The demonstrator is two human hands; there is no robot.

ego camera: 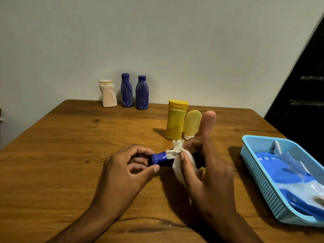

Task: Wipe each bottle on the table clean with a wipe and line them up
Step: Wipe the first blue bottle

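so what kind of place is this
Probably a room at home: a wooden table against a plain wall, with toiletry bottles and a blue plastic basket on it.

no readable text, bottles unlabelled, packet print in basket illegible

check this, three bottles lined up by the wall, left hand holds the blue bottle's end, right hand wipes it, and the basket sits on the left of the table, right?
One slip: the basket sits on the right of the table, as the head view shows. The rest holds: three bottles by the wall, left hand holding the blue bottle, right hand wiping it.
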